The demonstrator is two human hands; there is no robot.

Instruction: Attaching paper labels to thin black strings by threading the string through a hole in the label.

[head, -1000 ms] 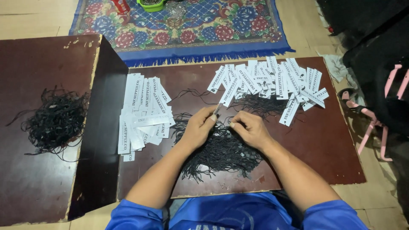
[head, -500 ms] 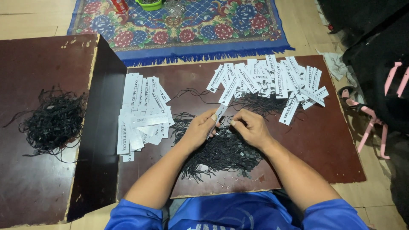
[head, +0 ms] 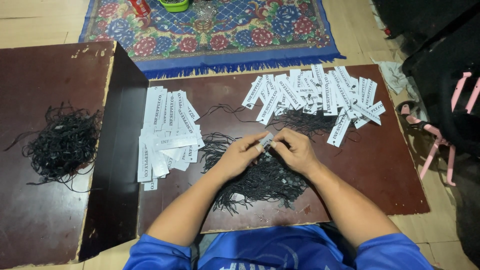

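Even indoor light, sharp, right edge dark.

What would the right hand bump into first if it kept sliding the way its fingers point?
The right hand points left, so it would probably meet the left hand first: both already pinch the same small white tag, fingertips nearly touching. Past that lies the stack of white tags.

We sit on the floor of a home used for piecework. Beyond the low dark wooden board (head: 380,175) lies a flowered rug with blue fringe (head: 220,35); on the board, white paper tags (head: 310,95) and black strings (head: 260,182).
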